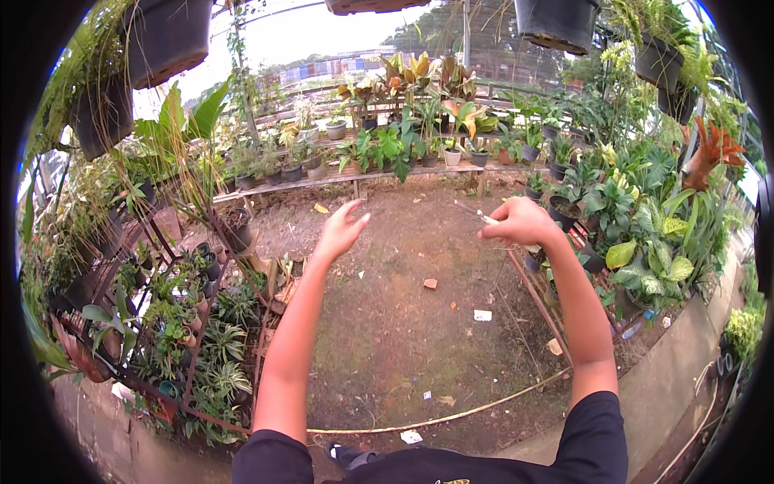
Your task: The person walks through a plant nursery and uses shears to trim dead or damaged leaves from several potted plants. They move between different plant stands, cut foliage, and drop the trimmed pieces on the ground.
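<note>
My left hand (343,230) is raised in front of me over the dirt floor (399,339), its fingers apart and nothing in them. My right hand (521,222) is curled around a slim hand tool (469,209), which looks like pruning shears. Its thin dark tip points forward and left, and a pale part shows at my fingertips; most of the handle is hidden in my palm. Close by that hand, a black pot (563,213) of leafy plants stands on the right-hand rack.
A wooden bench (338,179) of potted plants crosses the back. Metal racks (199,345) with plants flank both sides. Dark pots (166,42) hang overhead. A yellowish hose (447,418) crosses the ground near my feet. A brick piece (430,283) and paper scraps (482,315) lie about.
</note>
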Tool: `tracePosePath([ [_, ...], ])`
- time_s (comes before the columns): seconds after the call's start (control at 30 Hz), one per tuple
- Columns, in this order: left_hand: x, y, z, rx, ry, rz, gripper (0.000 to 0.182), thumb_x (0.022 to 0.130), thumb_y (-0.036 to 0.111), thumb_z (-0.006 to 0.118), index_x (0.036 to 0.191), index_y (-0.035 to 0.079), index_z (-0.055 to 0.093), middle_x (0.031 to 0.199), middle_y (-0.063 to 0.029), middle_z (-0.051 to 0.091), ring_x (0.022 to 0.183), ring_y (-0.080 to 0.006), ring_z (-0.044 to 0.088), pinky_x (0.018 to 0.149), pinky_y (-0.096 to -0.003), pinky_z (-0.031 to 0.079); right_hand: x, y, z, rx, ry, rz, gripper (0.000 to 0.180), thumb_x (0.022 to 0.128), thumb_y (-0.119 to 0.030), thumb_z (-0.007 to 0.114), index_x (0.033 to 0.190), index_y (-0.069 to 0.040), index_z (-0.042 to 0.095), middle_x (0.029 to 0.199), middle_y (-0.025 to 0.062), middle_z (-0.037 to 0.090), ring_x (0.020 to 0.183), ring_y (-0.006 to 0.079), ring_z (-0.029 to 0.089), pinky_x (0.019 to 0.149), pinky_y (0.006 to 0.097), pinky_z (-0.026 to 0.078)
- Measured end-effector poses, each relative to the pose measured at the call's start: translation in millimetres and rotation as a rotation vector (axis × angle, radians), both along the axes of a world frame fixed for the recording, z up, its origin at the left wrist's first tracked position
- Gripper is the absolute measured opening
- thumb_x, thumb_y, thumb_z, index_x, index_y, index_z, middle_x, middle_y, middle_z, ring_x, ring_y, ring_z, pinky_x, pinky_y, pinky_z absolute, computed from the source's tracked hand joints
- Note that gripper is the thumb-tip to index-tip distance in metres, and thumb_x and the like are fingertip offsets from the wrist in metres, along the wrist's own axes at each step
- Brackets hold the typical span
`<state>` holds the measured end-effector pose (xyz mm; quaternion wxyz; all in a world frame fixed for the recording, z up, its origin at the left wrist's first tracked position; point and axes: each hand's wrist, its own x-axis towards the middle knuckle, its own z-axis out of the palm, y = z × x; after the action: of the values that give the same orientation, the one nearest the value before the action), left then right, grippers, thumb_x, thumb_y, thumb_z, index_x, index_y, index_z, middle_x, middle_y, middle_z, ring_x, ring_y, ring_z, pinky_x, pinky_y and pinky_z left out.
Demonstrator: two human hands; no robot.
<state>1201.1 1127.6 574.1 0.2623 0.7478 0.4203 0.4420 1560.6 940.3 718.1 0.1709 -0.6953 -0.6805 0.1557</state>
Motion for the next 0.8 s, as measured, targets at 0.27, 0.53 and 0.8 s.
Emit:
tracePosePath([
  [0.27,130,-9,168,-0.117,-0.399,-0.320,0.062,0.103,0.043,0.055,0.149,0.004,0.041,0.113,-0.0089,0.069,0.081,-0.0109,0.062,0.071,-0.0272,0.055,9,20,16,0.143,0.273,0.005,0.040,0.075,-0.041,0.077,0.091,-0.005,0.080,0.070,0.0065,0.068,0.062,0.0129,0.065,0.061,0.0300,0.052],
  [0.53,162,0,170,-0.016,-0.419,-0.149,0.060,0.094,0.034,0.073,0.139,0.003,0.049,0.078,0.0011,0.063,0.062,-0.0044,0.050,0.055,-0.0227,0.041,3,41,59,0.224,-0.025,-0.116,0.051,0.069,-0.057,0.071,0.090,-0.011,0.081,0.077,0.0082,0.072,0.077,0.0224,0.069,0.075,0.0364,0.054],
  [0.8,162,14,178,-0.182,-0.443,-0.510,0.040,0.104,0.035,0.056,0.134,0.008,0.058,0.074,0.0062,0.050,0.059,-0.0035,0.042,0.053,-0.0213,0.037,9,74,99,0.264,-0.178,-0.153,0.049,0.065,-0.061,0.069,0.070,-0.013,0.077,0.071,0.0052,0.069,0.073,0.0202,0.067,0.070,0.0340,0.051],
])
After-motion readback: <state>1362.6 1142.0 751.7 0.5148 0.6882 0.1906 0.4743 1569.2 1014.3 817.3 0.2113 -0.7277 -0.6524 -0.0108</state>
